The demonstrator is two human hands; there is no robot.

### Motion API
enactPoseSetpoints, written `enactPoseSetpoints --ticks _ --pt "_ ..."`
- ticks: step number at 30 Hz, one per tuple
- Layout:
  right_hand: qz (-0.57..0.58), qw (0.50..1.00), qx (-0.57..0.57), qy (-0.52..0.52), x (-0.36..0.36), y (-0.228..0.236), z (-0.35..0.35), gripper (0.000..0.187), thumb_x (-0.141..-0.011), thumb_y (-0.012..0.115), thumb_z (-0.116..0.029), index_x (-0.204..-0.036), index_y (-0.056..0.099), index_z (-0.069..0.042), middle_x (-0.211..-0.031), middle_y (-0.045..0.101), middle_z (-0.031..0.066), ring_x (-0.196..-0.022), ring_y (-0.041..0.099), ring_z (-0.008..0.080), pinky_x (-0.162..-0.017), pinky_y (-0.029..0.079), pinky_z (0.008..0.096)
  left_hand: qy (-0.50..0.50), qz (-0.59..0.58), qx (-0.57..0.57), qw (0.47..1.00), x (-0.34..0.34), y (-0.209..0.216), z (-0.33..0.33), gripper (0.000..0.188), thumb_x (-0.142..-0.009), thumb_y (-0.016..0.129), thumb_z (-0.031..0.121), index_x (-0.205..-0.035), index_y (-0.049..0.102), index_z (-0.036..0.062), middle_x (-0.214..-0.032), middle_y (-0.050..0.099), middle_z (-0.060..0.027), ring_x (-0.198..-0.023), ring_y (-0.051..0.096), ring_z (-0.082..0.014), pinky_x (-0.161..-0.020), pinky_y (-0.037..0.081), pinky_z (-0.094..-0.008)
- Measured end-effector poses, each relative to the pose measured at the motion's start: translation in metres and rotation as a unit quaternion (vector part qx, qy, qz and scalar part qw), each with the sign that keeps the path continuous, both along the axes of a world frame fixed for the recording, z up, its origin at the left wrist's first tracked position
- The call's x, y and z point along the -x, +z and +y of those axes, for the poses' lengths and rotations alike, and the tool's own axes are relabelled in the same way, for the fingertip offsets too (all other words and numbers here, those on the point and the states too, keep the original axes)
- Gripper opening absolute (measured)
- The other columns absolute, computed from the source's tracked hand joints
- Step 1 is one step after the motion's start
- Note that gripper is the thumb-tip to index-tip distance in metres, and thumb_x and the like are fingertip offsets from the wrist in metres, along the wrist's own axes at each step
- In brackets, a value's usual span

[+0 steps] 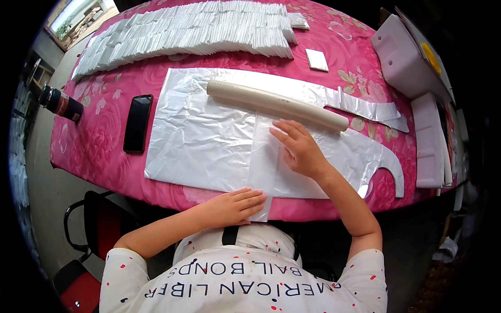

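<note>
White plastic carrier bags (pixel 198 146) lie spread flat on the table, their cut-out handle ends pointing right. A long beige plastic pipe (pixel 276 106) rests across the upper part of the bags, slanting down to the right. My left hand (pixel 235 205) lies flat at the table's near edge, fingers stretched out over a narrow strip of plastic that hangs toward my lap. My right hand (pixel 300 148) is over the bags just below the pipe, its fingers apart and lightly bent, holding nothing visible. Whether its fingertips touch the plastic, I cannot tell.
Long rows of folded white packets (pixel 193 31) cover the table's far side. One single packet (pixel 317 60) lies apart from them. A black phone (pixel 138 123) and a dark jar (pixel 61 103) are at left. White foam boxes (pixel 429 141) stand at right on the pink floral tablecloth (pixel 99 156).
</note>
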State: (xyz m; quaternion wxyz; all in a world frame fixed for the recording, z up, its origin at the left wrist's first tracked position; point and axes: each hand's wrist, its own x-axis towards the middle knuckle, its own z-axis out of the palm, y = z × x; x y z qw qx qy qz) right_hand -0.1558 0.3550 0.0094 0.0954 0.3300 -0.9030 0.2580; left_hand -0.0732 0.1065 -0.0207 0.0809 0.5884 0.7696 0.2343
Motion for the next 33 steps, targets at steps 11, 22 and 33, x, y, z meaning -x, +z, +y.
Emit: enactPoseSetpoints --ticks 11,22,33 --pt "-0.101 0.991 0.019 0.091 -0.059 -0.004 -0.016 0.047 -0.065 0.059 0.001 -0.112 0.056 -0.003 -0.123 0.052 0.0133 -0.116 0.048 0.0299 -0.096 0.041 0.0374 0.014 -0.063 -0.165 0.984 0.013 0.0 -0.006 0.04 -0.08 0.055 0.011 -0.119 0.052 0.0028 -0.128 0.049 -0.0141 -0.119 0.048 -0.0252 -0.101 0.038 -0.039" --pt "-0.015 0.998 0.043 -0.04 -0.065 -0.02 -0.019 0.038 -0.064 0.065 -0.001 -0.102 0.064 -0.006 -0.101 0.062 0.0076 -0.094 0.058 0.0246 -0.077 0.049 0.0349 0.186 0.01 -0.072 0.98 0.033 0.011 0.013 0.059 -0.068 0.063 0.016 -0.122 0.048 -0.0002 -0.119 0.055 -0.0147 -0.107 0.054 -0.0288 -0.092 0.041 -0.0395" --pt "-0.456 0.836 0.2 -0.23 -0.019 0.005 -0.018 0.022 -0.083 0.058 -0.016 -0.079 0.065 0.004 -0.064 0.062 0.0081 -0.054 0.06 0.0119 -0.054 0.046 0.027 0.361 -0.08 -0.187 0.91 0.048 0.022 0.033 0.056 -0.085 0.053 0.017 -0.134 0.033 -0.0019 -0.136 0.039 -0.0199 -0.12 0.042 -0.0349 -0.1 0.032 -0.0414"
